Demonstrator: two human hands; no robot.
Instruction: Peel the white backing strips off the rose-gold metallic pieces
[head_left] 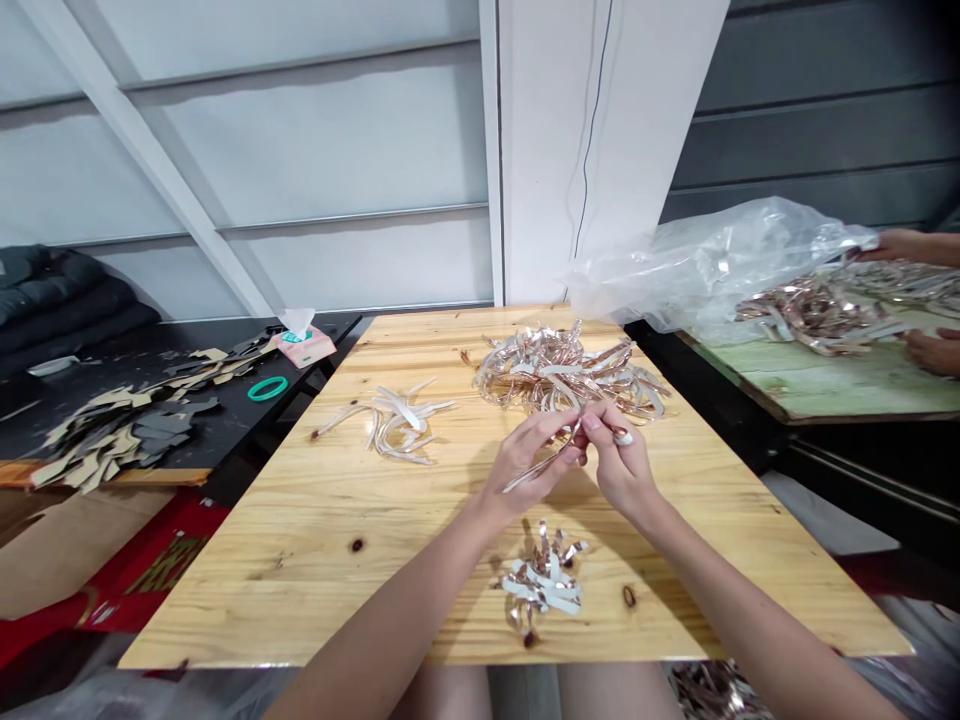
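Observation:
My left hand (526,465) and my right hand (621,462) meet above the middle of the wooden table, fingers pinched together on a thin white and rose-gold strip (519,483). One end of the strip lies across my left palm, and a short end pokes out beside my right fingers. Just beyond my hands is a tangled heap of long shiny strips (555,365). Off to the left, a smaller bunch of pale strips (401,425) rests on the wood. Short cut pieces (544,582) lie in a little pile nearer to me.
The wooden table (300,560) reaches to a white pillar. Left of it, a dark table holds scraps (135,430), a green ring (267,388) and a tissue pack (306,345). On the right, another person's hands (934,350) are near a clear plastic bag (720,260) and more strips.

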